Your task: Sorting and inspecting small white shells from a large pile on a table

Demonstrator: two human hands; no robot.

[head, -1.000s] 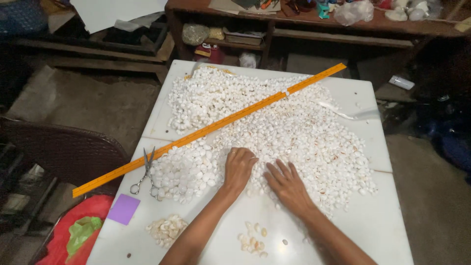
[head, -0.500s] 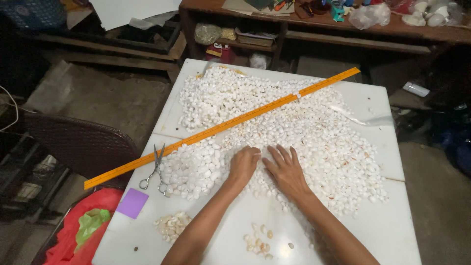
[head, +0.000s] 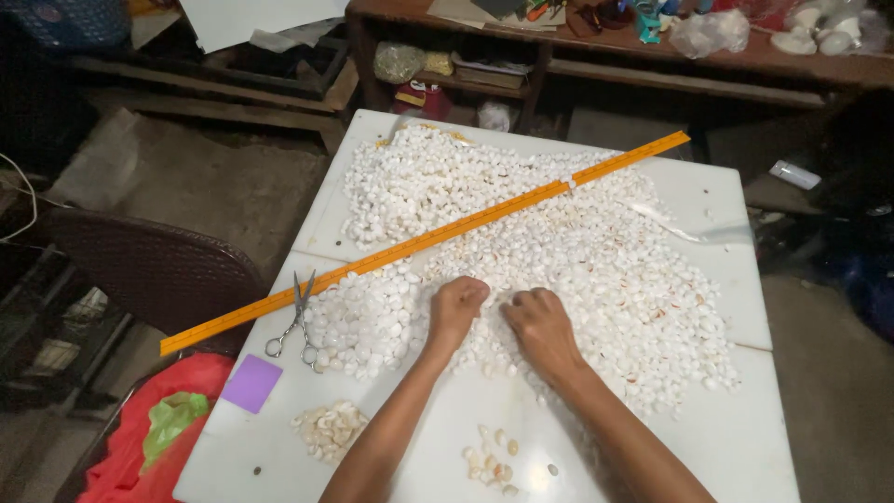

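Both hands rest knuckles-up in the near edge of a wide heap of small white shells (head: 559, 233) covering most of the white tabletop (head: 708, 438). Left hand (head: 456, 307) and right hand (head: 542, 326) have fingers curled into the shells; whether either grip encloses any cannot be told. A long orange ruler (head: 438, 237) lies diagonally over the heap, scissors (head: 296, 321) beside its lower end.

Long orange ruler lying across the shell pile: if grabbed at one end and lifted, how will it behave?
The orange ruler is long and thin, so it will probably sag or flex. It rests on loose white shells, so lifting likely scatters some. Its near end overhangs the white table edge, so it may tip.
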